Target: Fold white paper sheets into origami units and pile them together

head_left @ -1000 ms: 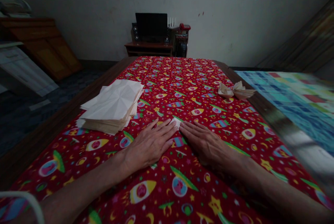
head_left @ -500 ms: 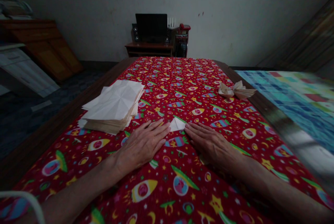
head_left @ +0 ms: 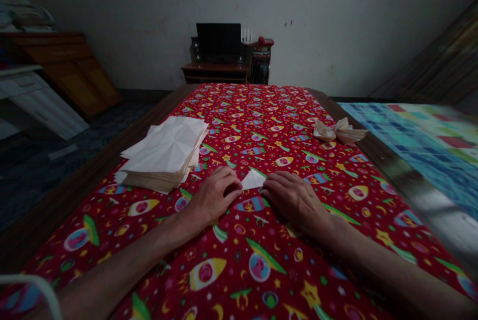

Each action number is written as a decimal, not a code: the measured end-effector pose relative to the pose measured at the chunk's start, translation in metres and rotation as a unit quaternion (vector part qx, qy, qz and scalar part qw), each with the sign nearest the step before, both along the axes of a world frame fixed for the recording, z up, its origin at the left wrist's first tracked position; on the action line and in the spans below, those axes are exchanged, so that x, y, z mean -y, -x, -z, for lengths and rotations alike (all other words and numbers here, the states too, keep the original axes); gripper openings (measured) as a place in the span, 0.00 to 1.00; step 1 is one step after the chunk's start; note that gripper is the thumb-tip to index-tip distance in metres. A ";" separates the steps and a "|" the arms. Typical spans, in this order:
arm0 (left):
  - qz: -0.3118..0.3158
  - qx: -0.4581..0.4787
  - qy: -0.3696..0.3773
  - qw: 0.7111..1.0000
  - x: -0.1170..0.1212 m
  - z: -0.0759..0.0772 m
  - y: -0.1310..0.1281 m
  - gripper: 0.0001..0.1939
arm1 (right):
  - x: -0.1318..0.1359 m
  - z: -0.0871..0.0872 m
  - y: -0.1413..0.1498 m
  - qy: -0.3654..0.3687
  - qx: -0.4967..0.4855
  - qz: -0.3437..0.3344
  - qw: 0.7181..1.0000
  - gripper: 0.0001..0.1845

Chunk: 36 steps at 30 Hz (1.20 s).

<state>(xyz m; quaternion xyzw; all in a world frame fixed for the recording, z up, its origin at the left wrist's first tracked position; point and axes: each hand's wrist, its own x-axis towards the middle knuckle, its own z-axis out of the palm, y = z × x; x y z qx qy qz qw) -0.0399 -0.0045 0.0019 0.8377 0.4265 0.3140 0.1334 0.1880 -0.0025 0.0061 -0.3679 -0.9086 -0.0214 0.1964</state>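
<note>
A small piece of folded white paper (head_left: 253, 179), triangular with a crease down its middle, lies on the red patterned cloth (head_left: 239, 255) in front of me. My left hand (head_left: 215, 191) pinches its left corner, thumb and fingertips brought together. At the right corner, my right hand (head_left: 293, 195) has its fingers curled, the thumb mostly hidden beneath, gripping the paper's edge. Beyond my left forearm sits a thick stack of paper sheets (head_left: 164, 148), the top one white with radiating creases.
Two folded paper shapes (head_left: 341, 132) stand near the table's right edge. A white cable (head_left: 41, 285) curves in at the lower left. Beyond the table are a monitor (head_left: 219, 40) on a desk, wooden cabinets (head_left: 80, 73) and a bed with a blue checked cover (head_left: 407, 146).
Both hands have gone from lying flat with fingers stretched out to curled, pinching the paper's two corners. The view has shifted slightly; the paper stays in place.
</note>
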 end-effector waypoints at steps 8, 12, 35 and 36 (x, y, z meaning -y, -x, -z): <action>-0.019 -0.008 0.042 0.999 -0.005 0.006 0.001 0.02 | -0.021 0.009 0.005 0.079 -0.083 0.070 0.991 0.12; -0.006 -0.020 0.051 0.998 -0.002 0.003 0.000 0.03 | -0.019 0.008 0.003 0.116 -0.134 0.076 0.981 0.05; -0.110 -0.121 -0.007 0.987 -0.001 0.000 -0.016 0.07 | -0.023 -0.004 0.010 0.154 -0.059 0.115 0.980 0.07; -0.113 -0.121 -0.011 0.986 -0.001 0.001 -0.017 0.07 | -0.023 -0.005 0.011 0.153 -0.060 0.116 0.979 0.07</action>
